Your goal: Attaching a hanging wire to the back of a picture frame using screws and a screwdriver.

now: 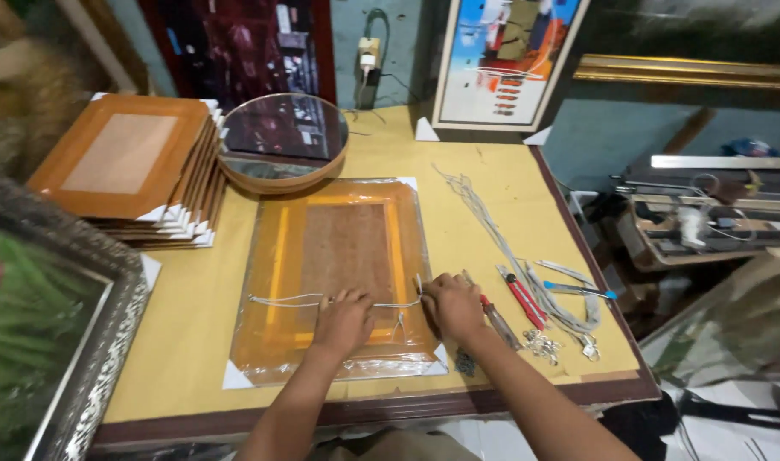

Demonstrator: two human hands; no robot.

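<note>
Cord stretched crosswise under both hands on the wrapped frame.

Left hand [343, 318] pressed flat on the grey cord [288, 300]; right hand [452, 303] pinched its end, grip narrow; cord ran leftward from that grip across the frame back [347, 248]; bench [492, 179] beyond.

A plastic-wrapped orange wooden picture frame [334, 277] lies face-down and flat on the bench, a pale hanging cord [296, 300] stretched across its brown back.

wrapped frame [339, 273] mid-table, frame stack [130, 162] left, round mirror [283, 137] behind, pliers [520, 299] right
</note>
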